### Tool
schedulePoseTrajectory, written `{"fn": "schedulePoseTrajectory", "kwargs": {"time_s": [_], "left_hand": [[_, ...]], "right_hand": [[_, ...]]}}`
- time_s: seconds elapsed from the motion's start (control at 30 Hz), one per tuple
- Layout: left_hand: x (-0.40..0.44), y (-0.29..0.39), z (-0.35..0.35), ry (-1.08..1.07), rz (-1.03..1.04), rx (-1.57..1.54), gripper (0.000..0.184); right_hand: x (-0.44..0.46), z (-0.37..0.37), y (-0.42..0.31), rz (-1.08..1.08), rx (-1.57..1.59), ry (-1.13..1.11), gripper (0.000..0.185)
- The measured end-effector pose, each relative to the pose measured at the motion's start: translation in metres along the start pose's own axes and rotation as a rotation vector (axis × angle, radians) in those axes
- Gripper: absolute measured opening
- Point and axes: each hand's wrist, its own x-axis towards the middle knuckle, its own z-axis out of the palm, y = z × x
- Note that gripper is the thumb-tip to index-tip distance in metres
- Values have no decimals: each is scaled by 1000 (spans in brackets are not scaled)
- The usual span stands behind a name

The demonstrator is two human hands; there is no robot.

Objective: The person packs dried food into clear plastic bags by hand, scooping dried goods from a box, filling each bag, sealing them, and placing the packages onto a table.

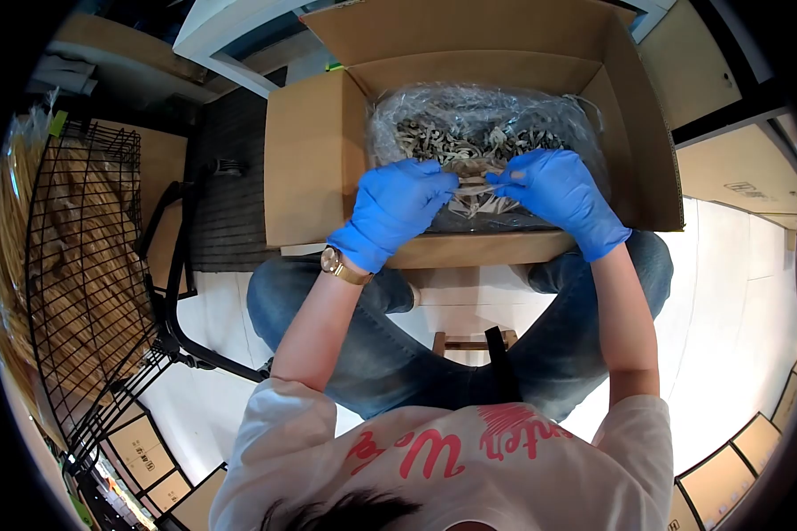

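An open cardboard box (317, 159) stands in front of my knees, lined with a clear plastic bag (496, 99). Inside the bag lie many grey-white, curled dried pieces (434, 142). Over the box's near side, my left hand (401, 208), in a blue glove, pinches the left end of some pale, thin strips (476, 196). My right hand (562, 195), also gloved in blue, pinches their right end. The fingertips of both hands face each other, a short gap apart. What the strips are exactly, I cannot make out.
At the left stands a black wire basket (88, 265) beside long tan bundles (13, 257) in plastic. A dark ribbed mat (230, 177) lies left of the box. Several cartons (142, 451) line the lower left, and others (744, 456) the lower right.
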Motion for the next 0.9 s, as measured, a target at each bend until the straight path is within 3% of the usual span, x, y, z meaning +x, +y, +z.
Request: {"fn": "schedulePoseTrajectory", "kwargs": {"time_s": [0.03,0.1,0.2,0.4,0.53,0.63,0.9], "left_hand": [[0,-1,1,-2,3,1,18],[1,-3,3,112,34,-17,16],[3,0,7,-37,143,82,13],[11,-6,19,113,58,-10,11],[13,-2,31,52,161,-7,12],[13,-4,38,41,91,-33,13],[21,-13,49,78,175,-66,15]], "right_hand": [[0,3,-1,3,2,2,20],[-2,14,-2,-199,-62,128,20],[-2,21,-12,-195,-81,107,19],[-2,7,-1,-61,-83,106,13],[3,20,-13,-155,-150,122,8],[4,21,-13,-83,-121,123,8],[9,24,-11,-94,-44,141,13]]}}
